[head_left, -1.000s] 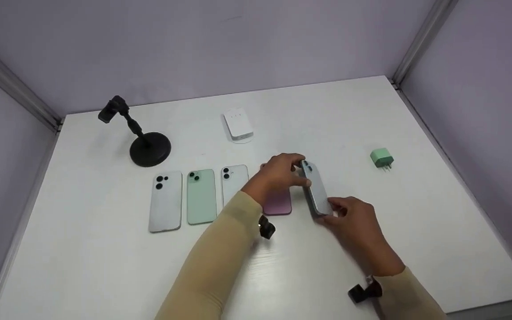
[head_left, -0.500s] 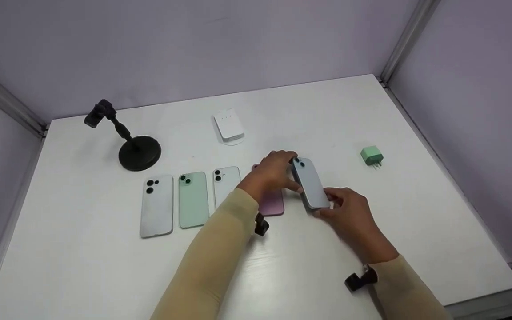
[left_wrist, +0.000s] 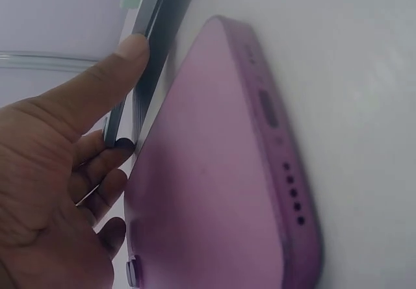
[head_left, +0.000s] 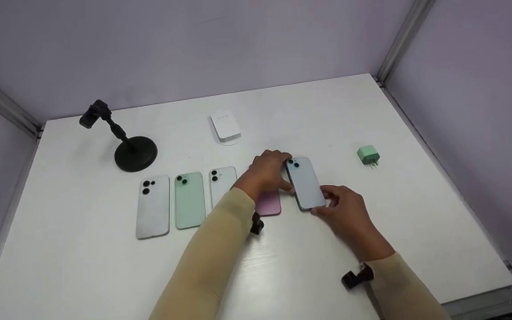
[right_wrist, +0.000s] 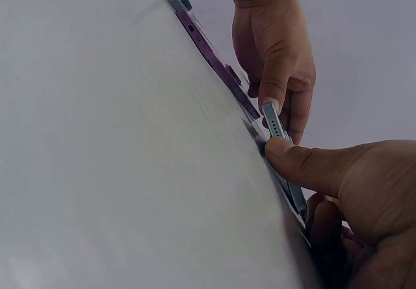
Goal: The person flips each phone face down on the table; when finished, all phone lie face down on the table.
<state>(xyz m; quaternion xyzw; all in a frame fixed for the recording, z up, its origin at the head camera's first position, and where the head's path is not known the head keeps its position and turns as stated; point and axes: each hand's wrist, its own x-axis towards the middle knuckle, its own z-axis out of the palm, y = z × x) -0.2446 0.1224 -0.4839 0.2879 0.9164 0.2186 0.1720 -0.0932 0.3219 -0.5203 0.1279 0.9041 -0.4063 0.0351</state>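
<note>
A light blue phone lies back up at the right end of a row of phones, tilted with its left side slightly raised off the table. My left hand holds it by the upper left, thumb on the long side and fingers at the top corner. With thumb and fingers, my right hand pinches its lower right corner. Beneath my left hand lies a pink phone, partly hidden in the head view. Farther left are a white phone, a green phone and a silver phone.
On the white table, a black phone stand is at the back left. A white box-shaped device lies at the back middle. To the right sits a green charger plug. Walls rise behind and at the sides.
The light blue phone has turned from steeply tilted to nearly flat, back facing up. Both hands keep hold of it. The whole head view has shifted slightly.
</note>
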